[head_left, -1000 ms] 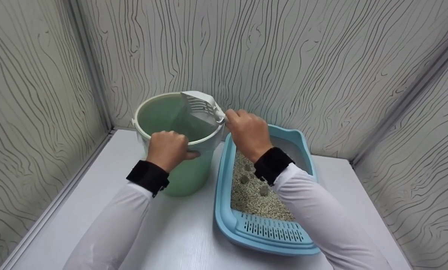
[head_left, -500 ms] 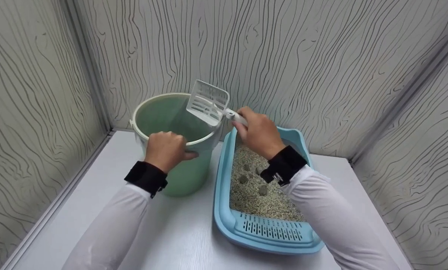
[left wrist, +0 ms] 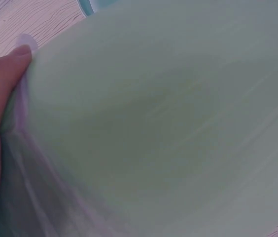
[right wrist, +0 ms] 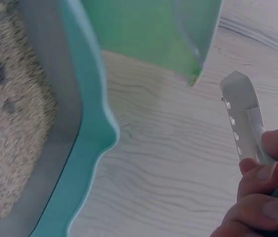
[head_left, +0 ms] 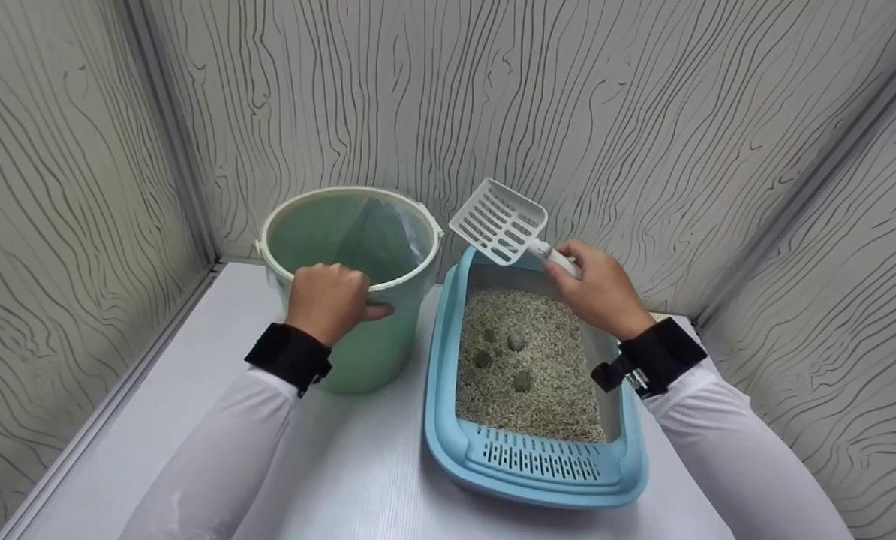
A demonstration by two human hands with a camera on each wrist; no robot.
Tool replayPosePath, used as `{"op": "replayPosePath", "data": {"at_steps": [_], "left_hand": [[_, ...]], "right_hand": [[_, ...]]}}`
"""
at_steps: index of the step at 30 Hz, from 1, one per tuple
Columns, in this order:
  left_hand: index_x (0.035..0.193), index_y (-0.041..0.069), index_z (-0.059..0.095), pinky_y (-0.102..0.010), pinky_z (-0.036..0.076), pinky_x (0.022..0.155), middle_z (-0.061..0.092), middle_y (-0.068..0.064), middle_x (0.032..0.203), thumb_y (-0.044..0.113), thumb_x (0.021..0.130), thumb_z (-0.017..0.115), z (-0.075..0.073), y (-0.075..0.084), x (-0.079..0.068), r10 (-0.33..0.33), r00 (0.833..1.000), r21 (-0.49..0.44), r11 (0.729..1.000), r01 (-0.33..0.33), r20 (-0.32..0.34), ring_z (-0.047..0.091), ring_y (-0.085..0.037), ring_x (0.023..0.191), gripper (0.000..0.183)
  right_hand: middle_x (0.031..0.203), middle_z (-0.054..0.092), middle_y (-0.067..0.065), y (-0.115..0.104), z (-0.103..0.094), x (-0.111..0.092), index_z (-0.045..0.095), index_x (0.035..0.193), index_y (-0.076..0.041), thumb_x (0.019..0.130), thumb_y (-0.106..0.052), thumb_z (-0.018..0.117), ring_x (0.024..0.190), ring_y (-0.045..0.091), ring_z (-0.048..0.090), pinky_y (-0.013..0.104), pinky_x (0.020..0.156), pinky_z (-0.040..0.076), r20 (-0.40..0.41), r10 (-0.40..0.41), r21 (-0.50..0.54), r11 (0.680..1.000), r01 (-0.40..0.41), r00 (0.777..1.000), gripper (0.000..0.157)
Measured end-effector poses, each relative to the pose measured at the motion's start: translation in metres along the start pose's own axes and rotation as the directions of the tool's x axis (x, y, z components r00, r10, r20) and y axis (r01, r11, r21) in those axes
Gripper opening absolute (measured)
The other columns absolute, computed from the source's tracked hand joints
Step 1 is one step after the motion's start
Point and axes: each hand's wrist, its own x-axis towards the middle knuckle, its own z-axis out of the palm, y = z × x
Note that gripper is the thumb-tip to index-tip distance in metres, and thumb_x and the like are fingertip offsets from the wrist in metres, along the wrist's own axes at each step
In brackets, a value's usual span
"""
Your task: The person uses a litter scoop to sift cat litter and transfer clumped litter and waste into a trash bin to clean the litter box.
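My left hand (head_left: 332,300) grips the near rim of a green bucket (head_left: 373,345) with a clear plastic liner (head_left: 392,232) inside. The left wrist view shows the thumb (left wrist: 18,54) against the bucket's lined side. My right hand (head_left: 598,289) holds a white slotted litter scoop (head_left: 499,219) by its handle, raised over the far end of a blue litter box (head_left: 440,390). No litter shows on the scoop. In the right wrist view the fingers (right wrist: 262,212) wrap round the handle, and the scoop's blade appears edge-on. Inside the box lies grainy litter (head_left: 545,405) with several dark clumps (head_left: 521,381).
Box and bucket stand side by side on a white table (head_left: 365,465), a narrow gap between them. Wood-grain patterned panels (head_left: 388,97) rise close behind and on both sides. The box's front has a slotted step (head_left: 542,459).
The scoop has been lifted from over the bucket, turned flatter and carried right, over the litter box's far end. My left hand has kept its grip on the rim.
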Motion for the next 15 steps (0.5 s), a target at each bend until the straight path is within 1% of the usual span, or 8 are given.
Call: {"op": "replayPosePath", "data": {"at_steps": [2, 5, 7, 8, 10, 12, 15], "left_hand": [[0.051, 0.02, 0.025, -0.036, 0.019, 0.043, 0.02, 0.005, 0.055, 0.073, 0.067, 0.085, 0.0, 0.0, 0.0, 0.0, 1.0, -0.003, 1.0, 0.0, -0.002, 0.024, -0.017, 0.053, 0.082], [0.05, 0.02, 0.026, -0.036, 0.02, 0.043, 0.02, 0.005, 0.054, 0.074, 0.067, 0.085, -0.001, 0.001, 0.001, 0.002, 1.0, 0.001, 1.0, -0.002, -0.002, 0.024, -0.017, 0.053, 0.082], [0.05, 0.02, 0.026, -0.036, 0.02, 0.043, 0.021, 0.005, 0.054, 0.074, 0.067, 0.084, -0.001, 0.001, 0.001, 0.004, 1.0, 0.007, 1.0, -0.004, -0.001, 0.025, -0.017, 0.053, 0.081], [0.05, 0.02, 0.026, -0.036, 0.02, 0.043, 0.021, 0.005, 0.054, 0.074, 0.067, 0.084, -0.002, 0.001, 0.002, 0.003, 1.0, 0.008, 1.0, -0.003, 0.002, 0.025, -0.017, 0.052, 0.081], [0.05, 0.02, 0.027, -0.036, 0.02, 0.043, 0.021, 0.005, 0.054, 0.075, 0.068, 0.083, -0.002, 0.001, 0.002, 0.001, 1.0, 0.012, 1.0, -0.001, 0.011, 0.025, -0.017, 0.052, 0.081], [0.05, 0.02, 0.027, -0.036, 0.02, 0.043, 0.021, 0.005, 0.054, 0.075, 0.068, 0.083, -0.002, 0.0, 0.001, -0.001, 1.0, 0.007, 1.0, 0.001, 0.013, 0.025, -0.017, 0.052, 0.081], [0.05, 0.02, 0.026, -0.036, 0.02, 0.043, 0.02, 0.005, 0.054, 0.075, 0.068, 0.083, -0.001, 0.0, 0.0, 0.002, 1.0, 0.001, 1.0, -0.002, 0.005, 0.025, -0.017, 0.052, 0.081]], "right_hand": [[0.078, 0.055, 0.002, 0.012, -0.003, -0.008, 0.066, 0.115, -0.008, 0.105, -0.029, 0.062, 0.059, 0.014, 0.047, 0.029, 0.055, 0.041, -0.001, 0.002, -0.038, 0.999, -0.002, 1.0, 0.024], [0.073, 0.048, 0.0, 0.029, -0.008, -0.022, 0.066, 0.117, -0.008, 0.106, -0.03, 0.062, 0.055, 0.012, 0.04, 0.031, 0.056, 0.037, -0.002, 0.011, -0.091, 0.996, -0.011, 1.0, 0.025], [0.073, 0.047, 0.001, 0.039, -0.011, -0.029, 0.065, 0.118, -0.008, 0.106, -0.031, 0.061, 0.055, 0.013, 0.038, 0.032, 0.057, 0.036, 0.005, 0.02, -0.119, 0.993, -0.019, 1.0, 0.026], [0.074, 0.049, 0.002, 0.043, -0.012, -0.032, 0.066, 0.118, -0.007, 0.106, -0.03, 0.061, 0.055, 0.013, 0.038, 0.033, 0.058, 0.036, 0.008, 0.021, -0.131, 0.991, -0.02, 1.0, 0.026], [0.08, 0.059, 0.006, 0.05, -0.015, -0.038, 0.067, 0.117, -0.006, 0.106, -0.028, 0.062, 0.06, 0.014, 0.045, 0.033, 0.061, 0.04, 0.018, 0.021, -0.156, 0.988, -0.018, 1.0, 0.025], [0.091, 0.066, 0.012, 0.056, -0.017, -0.043, 0.068, 0.116, -0.004, 0.105, -0.027, 0.062, 0.067, 0.018, 0.052, 0.035, 0.064, 0.043, 0.032, 0.017, -0.188, 0.982, -0.011, 0.999, 0.025], [0.103, 0.072, 0.017, 0.062, -0.018, -0.05, 0.069, 0.115, -0.002, 0.104, -0.025, 0.064, 0.079, 0.024, 0.062, 0.041, 0.07, 0.049, 0.069, 0.021, -0.251, 0.968, -0.003, 0.997, 0.026]]}}
